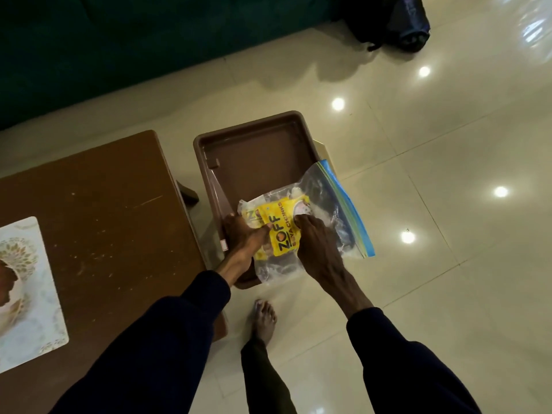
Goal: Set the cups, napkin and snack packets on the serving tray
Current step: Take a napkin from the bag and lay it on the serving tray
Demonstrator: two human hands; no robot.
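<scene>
1. I am judging the task as barely begun: the brown rectangular plastic serving tray (260, 162) is lying just beside the brown wooden table (98, 204), and its far half is showing only bare floor, with no cup, napkin or packet set out on it.
2. Everything I can make out is sitting inside a clear plastic zip bag (334, 198) with a blue-green seal strip, which is resting across the tray's near right corner and hanging over the rim there.
3. The left hand (243, 234) is gripping the bag's left end, fingers curled round the plastic and the packet inside it.
4. The right hand (313, 234) is bearing down on the bag's middle with bent fingers that seem to be pinching the plastic.
5. The two hands are working close together, one on each side of the packet.
6. The yellow foil snack packet (280, 231) printed "ZOFF Soya Chunks" is showing flat through the plastic, with a second yellow packet partly tucked behind it.
7. Something white is showing near the right fingertips inside the bag; I cannot tell whether it is a napkin or a cup.
8. What I am reckoning as left: opening the bag, then taking out and arranging every item.
</scene>
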